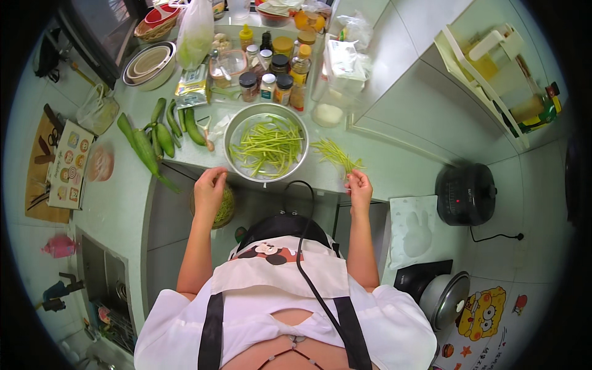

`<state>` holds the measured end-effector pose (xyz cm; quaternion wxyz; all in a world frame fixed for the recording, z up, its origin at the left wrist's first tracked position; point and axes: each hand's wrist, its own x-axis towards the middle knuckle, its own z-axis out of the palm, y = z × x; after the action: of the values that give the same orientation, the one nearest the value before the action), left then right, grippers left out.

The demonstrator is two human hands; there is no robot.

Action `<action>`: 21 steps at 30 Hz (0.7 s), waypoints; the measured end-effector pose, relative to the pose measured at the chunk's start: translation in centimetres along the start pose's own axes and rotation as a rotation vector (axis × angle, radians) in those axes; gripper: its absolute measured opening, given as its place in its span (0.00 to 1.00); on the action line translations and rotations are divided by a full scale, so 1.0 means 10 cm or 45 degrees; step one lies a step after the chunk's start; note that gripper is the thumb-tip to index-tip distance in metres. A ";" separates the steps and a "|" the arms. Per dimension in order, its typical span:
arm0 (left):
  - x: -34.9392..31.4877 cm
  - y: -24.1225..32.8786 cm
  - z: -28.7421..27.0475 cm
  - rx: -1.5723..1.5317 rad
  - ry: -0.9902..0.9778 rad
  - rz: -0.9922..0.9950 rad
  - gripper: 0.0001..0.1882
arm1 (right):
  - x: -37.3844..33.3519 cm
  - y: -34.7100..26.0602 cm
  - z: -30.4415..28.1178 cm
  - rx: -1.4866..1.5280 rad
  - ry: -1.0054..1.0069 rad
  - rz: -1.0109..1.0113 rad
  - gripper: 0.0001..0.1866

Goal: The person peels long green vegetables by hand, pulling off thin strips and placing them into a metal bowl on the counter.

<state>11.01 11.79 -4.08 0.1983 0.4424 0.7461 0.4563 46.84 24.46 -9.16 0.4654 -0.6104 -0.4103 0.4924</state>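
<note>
One head-worn fisheye view looks steeply down from above the person, facing the worktop ahead; both forearms enter from below, and the floor shows at right.

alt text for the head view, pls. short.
Seen from above, a person at a kitchen counter holds the left hand and right hand at the counter's edge either side of a metal bowl of green stem strips, more stems lying by the right hand. Cucumbers and spice jars sit behind.
</note>
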 end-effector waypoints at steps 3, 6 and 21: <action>-0.09 0.15 0.18 -0.098 -0.065 -0.051 0.06 | 0.24 0.33 -0.27 -0.249 0.073 -0.087 0.14; -0.13 0.22 0.29 -0.141 -0.096 -0.058 0.06 | 0.65 0.74 -0.54 -0.532 0.251 -0.270 0.16; -0.41 0.34 0.72 -0.257 -0.015 -0.158 0.07 | 1.17 0.28 -0.42 -0.460 0.141 -0.370 0.06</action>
<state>19.89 12.63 -5.27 0.2742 0.3760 0.7210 0.5134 53.15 34.35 -14.10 0.4363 -0.6444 -0.5490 0.3047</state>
